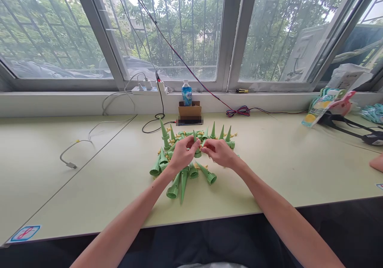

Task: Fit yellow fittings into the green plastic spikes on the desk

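My left hand (184,151) is closed around a green plant watering spike (197,153), which stands upright with its tip pointing away from the table. Close beside it, my right hand (220,152) pinches at the spike's side; whatever is between its fingertips is too small to make out. Several more green spikes lie and stand in a pile around both hands, among them a tilted one (208,175) in front of my right hand. Small yellow valves (201,166) are scattered between them.
Behind the pile stand an open cardboard box (190,111) and a blue-labelled bottle (186,93). A white cable (89,141) lies at left, a coiled red-and-blue wire (238,111) at the back. At right are a black strap (344,126) and another person's arm (377,162).
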Action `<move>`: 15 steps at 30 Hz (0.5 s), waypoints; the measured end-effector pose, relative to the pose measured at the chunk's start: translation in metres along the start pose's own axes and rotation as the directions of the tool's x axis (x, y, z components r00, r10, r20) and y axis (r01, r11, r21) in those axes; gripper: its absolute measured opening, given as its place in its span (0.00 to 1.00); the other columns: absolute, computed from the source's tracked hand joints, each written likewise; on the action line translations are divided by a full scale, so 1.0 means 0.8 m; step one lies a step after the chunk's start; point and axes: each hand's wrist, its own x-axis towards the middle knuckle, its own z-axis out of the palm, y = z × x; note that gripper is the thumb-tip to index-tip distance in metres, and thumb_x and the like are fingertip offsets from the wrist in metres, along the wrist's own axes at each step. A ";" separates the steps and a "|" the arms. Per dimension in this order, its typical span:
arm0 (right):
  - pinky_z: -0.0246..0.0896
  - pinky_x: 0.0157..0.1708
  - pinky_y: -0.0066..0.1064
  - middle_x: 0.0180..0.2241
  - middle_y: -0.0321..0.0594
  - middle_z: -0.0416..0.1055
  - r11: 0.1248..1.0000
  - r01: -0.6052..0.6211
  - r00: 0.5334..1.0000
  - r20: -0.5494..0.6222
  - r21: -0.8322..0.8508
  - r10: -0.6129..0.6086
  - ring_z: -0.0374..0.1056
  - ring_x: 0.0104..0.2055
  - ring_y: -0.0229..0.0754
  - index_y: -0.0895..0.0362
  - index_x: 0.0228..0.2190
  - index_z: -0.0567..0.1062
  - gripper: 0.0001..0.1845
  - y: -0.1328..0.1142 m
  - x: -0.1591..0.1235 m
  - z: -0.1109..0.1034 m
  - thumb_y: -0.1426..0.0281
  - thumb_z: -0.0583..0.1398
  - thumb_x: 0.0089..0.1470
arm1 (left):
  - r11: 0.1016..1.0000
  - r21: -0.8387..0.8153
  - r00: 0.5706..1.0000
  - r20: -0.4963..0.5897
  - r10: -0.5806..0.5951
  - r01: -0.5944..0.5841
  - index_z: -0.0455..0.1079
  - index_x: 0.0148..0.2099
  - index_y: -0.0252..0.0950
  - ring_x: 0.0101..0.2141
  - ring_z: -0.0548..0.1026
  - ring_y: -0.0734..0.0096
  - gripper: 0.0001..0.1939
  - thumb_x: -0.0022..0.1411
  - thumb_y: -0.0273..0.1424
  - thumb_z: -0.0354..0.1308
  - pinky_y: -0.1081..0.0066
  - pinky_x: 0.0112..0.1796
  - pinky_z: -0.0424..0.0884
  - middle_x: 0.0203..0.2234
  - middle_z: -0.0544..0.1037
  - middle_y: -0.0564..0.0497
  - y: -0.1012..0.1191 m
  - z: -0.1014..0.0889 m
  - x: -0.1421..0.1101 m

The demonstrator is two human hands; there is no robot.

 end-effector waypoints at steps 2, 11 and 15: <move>0.48 0.22 0.28 0.17 0.31 0.61 1.000 -0.001 1.000 0.007 -0.005 0.001 0.54 0.19 0.34 0.55 0.21 0.63 0.18 0.001 0.000 0.000 0.61 0.55 0.61 | 1.000 0.000 1.000 0.006 0.004 -0.004 0.68 0.32 0.35 0.26 0.67 0.72 0.16 0.64 0.43 0.54 0.72 0.25 0.63 0.24 0.70 0.52 0.000 0.000 0.000; 0.45 0.23 0.27 0.15 0.30 0.53 0.999 0.026 0.999 0.023 -0.028 -0.026 0.49 0.20 0.32 0.56 0.18 0.58 0.26 0.008 0.001 0.002 0.56 0.50 0.63 | 0.999 -0.046 1.000 0.010 -0.006 0.007 0.58 0.26 0.36 0.19 0.56 0.79 0.19 0.64 0.43 0.54 0.74 0.19 0.55 0.18 0.57 0.57 0.004 0.000 -0.002; 0.47 0.24 0.27 0.15 0.31 0.57 1.000 0.005 0.999 0.035 -0.019 -0.004 0.52 0.20 0.33 0.57 0.19 0.61 0.27 0.006 0.000 0.001 0.54 0.49 0.64 | 0.998 -0.060 1.000 0.008 -0.005 0.005 0.60 0.27 0.36 0.18 0.57 0.79 0.19 0.63 0.43 0.55 0.74 0.19 0.55 0.17 0.58 0.58 0.005 0.001 -0.002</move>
